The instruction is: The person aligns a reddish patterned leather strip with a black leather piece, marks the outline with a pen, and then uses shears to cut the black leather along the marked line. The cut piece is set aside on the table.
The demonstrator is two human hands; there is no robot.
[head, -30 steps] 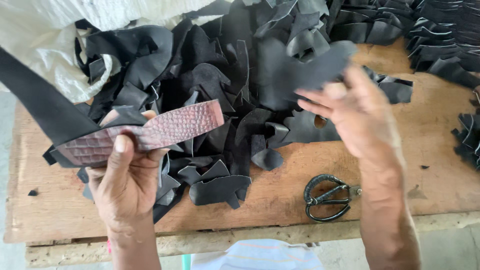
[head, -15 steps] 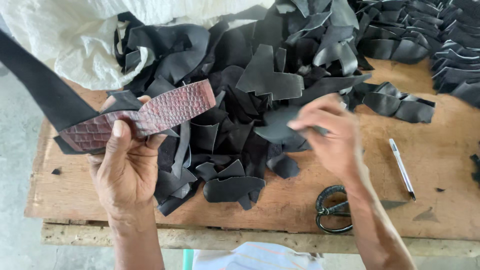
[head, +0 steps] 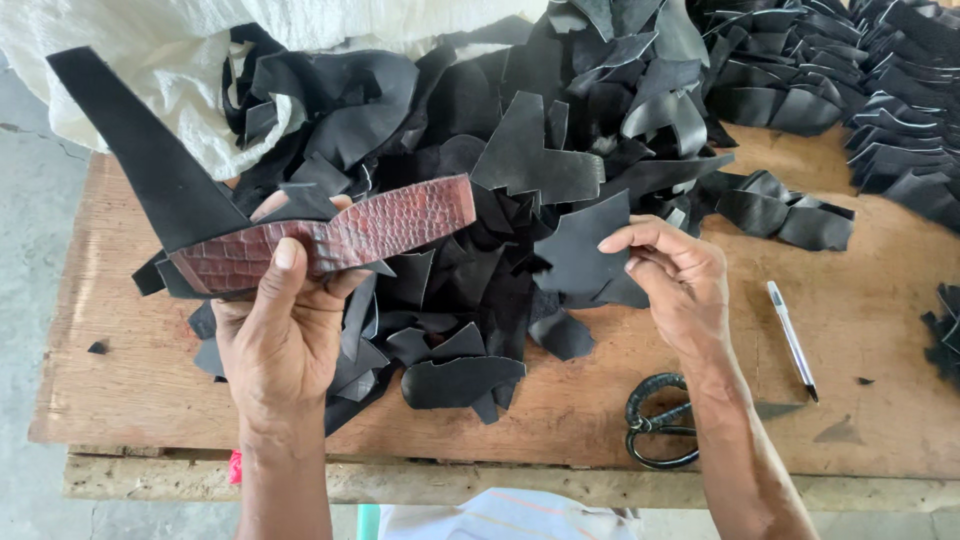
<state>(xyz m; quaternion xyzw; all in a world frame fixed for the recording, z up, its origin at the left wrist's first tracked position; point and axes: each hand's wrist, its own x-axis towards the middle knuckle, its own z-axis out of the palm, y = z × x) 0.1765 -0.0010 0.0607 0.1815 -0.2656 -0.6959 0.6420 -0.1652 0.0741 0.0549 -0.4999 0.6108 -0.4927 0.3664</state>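
Observation:
My left hand [head: 282, 330] holds a stack of cut leather pieces above the table's left side: a reddish-brown, scale-textured strip [head: 395, 222] on top, with a long black piece [head: 150, 160] sticking up to the left behind it. My right hand [head: 680, 285] pinches a flat black leather piece [head: 582, 250] at the near edge of a big heap of black leather offcuts [head: 500, 130]. Both hands sit over the wooden table [head: 880, 330].
A pen [head: 792, 338] lies on the bare wood right of my right hand. Black-handled scissors [head: 655, 420] rest near the front edge. A white sack [head: 150, 70] bulges at the back left. More black pieces are stacked at the back right [head: 880, 90].
My right hand has come down from above the heap and taken hold of a black piece at its near edge. The left hand keeps its stack; the view shifted.

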